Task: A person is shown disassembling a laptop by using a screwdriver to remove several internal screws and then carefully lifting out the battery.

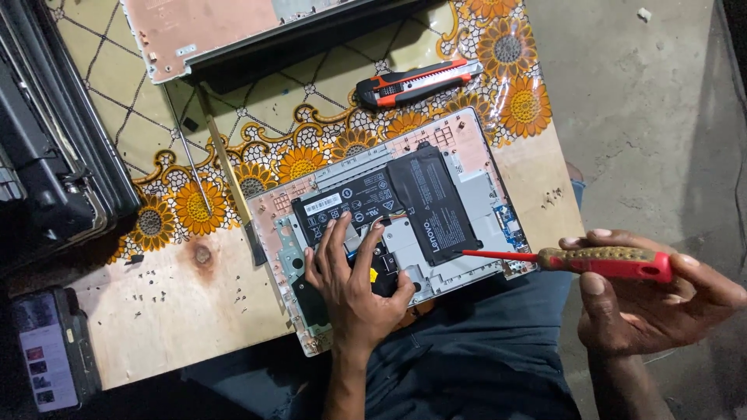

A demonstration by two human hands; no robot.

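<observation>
An opened laptop base (467, 128) lies on a wooden table, its black L-shaped battery (420, 198) and inner parts exposed. My left hand (354, 284) rests flat on the base's lower left part, fingers spread over the battery's edge and a dark component. My right hand (650, 299) holds a red-handled screwdriver (599, 261) level, off the table's right side. Its thin red shaft points left and the tip touches the battery's lower right corner.
A red and black utility knife (416, 82) lies above the base on a sunflower-patterned cloth (311, 117). A removed laptop cover (202, 31) sits at the top, stacked dark laptops (54, 155) at left, a phone (47, 350) at lower left. Small screws (156, 295) dot the bare wood.
</observation>
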